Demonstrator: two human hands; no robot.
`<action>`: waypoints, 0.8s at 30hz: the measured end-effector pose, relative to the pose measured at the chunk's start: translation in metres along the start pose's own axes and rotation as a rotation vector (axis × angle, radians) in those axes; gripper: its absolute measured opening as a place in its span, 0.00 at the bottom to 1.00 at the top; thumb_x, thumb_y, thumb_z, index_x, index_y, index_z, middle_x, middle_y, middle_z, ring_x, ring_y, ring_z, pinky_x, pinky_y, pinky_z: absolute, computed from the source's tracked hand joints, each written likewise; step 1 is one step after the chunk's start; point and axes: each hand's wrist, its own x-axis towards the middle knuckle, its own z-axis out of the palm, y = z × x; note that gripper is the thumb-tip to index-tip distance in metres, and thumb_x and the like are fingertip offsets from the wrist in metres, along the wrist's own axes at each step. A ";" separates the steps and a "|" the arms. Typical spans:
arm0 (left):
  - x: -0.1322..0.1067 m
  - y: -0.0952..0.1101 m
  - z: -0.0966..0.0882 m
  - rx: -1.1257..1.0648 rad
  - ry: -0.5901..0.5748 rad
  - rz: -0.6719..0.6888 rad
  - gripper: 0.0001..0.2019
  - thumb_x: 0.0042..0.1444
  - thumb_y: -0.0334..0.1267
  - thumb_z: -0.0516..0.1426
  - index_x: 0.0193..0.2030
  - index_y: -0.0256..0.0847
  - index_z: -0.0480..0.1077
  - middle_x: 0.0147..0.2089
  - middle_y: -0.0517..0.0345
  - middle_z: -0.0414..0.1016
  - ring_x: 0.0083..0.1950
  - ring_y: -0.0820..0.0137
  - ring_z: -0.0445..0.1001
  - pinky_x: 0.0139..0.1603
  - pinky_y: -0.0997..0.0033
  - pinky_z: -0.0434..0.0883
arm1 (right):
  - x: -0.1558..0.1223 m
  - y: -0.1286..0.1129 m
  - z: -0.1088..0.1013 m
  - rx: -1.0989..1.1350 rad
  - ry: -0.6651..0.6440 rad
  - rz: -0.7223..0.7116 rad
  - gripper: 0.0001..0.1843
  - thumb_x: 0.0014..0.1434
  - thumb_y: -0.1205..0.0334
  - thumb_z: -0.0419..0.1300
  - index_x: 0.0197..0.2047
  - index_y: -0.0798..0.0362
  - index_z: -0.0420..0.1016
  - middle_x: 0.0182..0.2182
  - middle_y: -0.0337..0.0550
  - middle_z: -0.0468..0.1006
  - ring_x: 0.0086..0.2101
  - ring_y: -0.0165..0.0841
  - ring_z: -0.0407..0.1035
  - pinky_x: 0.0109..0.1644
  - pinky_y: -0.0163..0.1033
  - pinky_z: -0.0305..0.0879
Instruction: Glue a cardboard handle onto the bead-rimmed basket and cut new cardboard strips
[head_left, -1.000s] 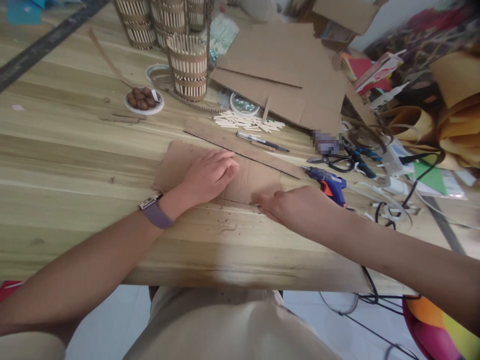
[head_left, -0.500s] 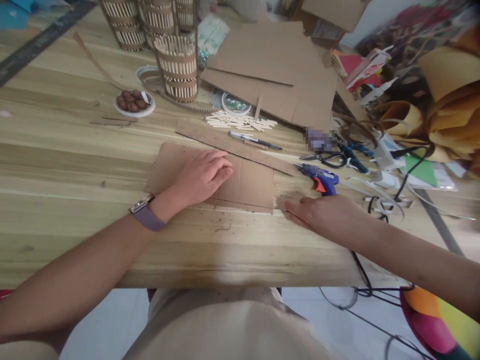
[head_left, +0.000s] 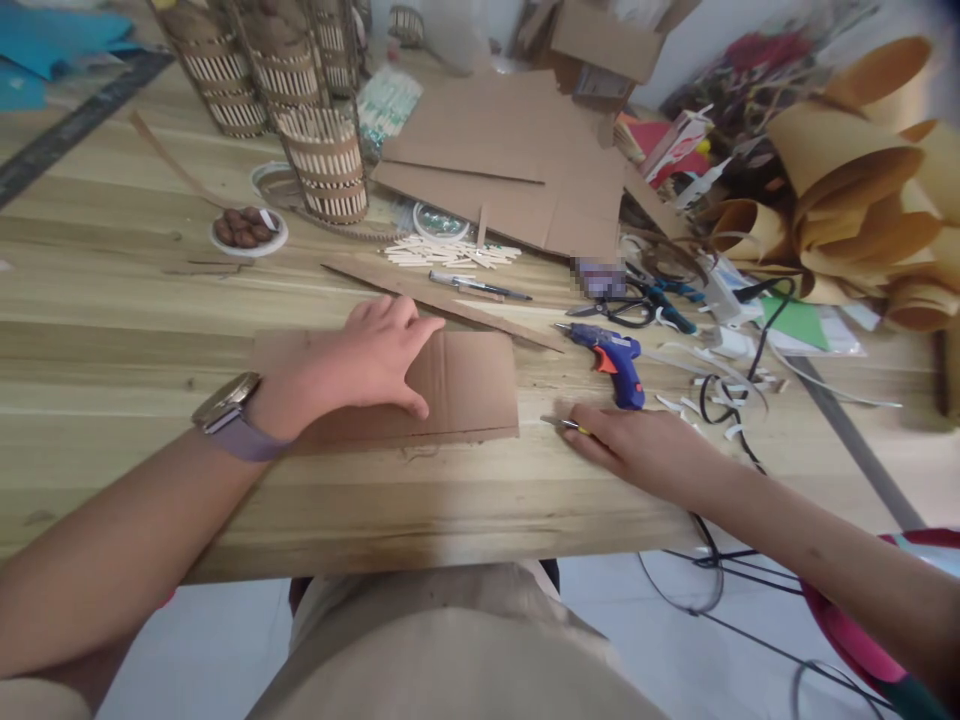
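My left hand (head_left: 352, 365) lies over a rectangular piece of brown cardboard (head_left: 480, 385), thumb and fingers spread apart. A dark line runs along the near edge of this piece. In my right hand (head_left: 637, 442), low over the table to the right of the cardboard, is a craft knife (head_left: 564, 424); its blade points left and a bit of yellow handle shows. Just beyond the cardboard lies a narrow cardboard strip (head_left: 450, 305). A blue glue gun (head_left: 611, 362) with an orange trigger rests beyond my right hand.
Behind the strip are a pen (head_left: 476, 286), a pile of small white sticks (head_left: 450, 252) and large cardboard sheets (head_left: 517, 140). Scissors (head_left: 626, 308) and black cable (head_left: 709, 400) lie right. Stick-sided cylinders (head_left: 326, 165) and a dish of brown nuts (head_left: 247, 232) stand left.
My left hand has moved left and its thumb has spread away from the fingers. The knife blade now shows clearly in my right hand. The whole view has shifted slightly.
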 end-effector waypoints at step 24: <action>-0.047 0.019 0.008 -1.886 0.236 -0.479 0.11 0.55 0.31 0.65 0.45 0.42 0.71 0.43 0.59 0.81 0.44 0.67 0.80 0.52 0.59 0.78 | 0.009 -0.008 -0.025 1.030 0.183 0.022 0.21 0.56 0.45 0.63 0.46 0.50 0.70 0.20 0.32 0.73 0.20 0.34 0.71 0.24 0.36 0.64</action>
